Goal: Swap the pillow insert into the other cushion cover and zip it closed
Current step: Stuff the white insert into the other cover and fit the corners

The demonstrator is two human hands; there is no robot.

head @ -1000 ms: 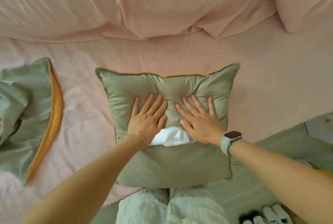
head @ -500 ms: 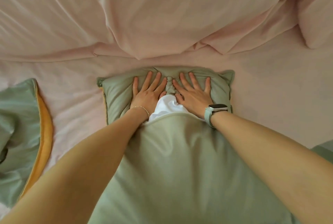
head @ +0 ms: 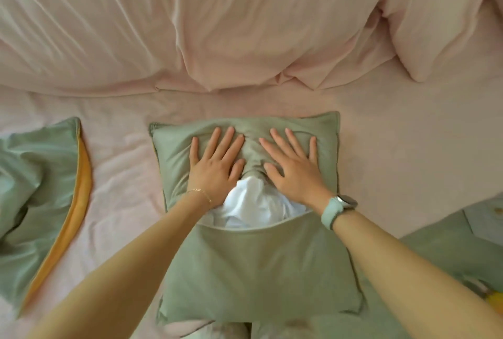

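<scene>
Sage-green fabric covers most of the pillow insert [head: 253, 203] already: judging by how things lie, the stuffing step is nearly finished and the zipping has not begun. The cushion cover [head: 253, 268] lies flat on the pink bed [head: 394, 131], near the person's edge of it, with its opening running across the middle of the upper face. White insert bulges out through that gap in a rumpled mound, so some filling has yet to be tucked under before the two edges can meet. No zip pull can be made out from the head view, and I cannot tell at which end of the opening it sits.

Both hands lie flat on the far half of the cover. The left hand [head: 215, 164] presses down with fingers straight and spread, holding nothing; the right hand [head: 292, 169] does the same just beside it, a ridge of puckered cloth between them.

The cover looks soft and matte, plump at the near half, dimpled under the palms, with a narrow flange round its rim. The other cover [head: 40, 189], green with an orange lining, lies crumpled well apart on the left, apparently empty.

What remains, I judge, is pushing the white bulge in, drawing the edges together and running the zip closed.
</scene>
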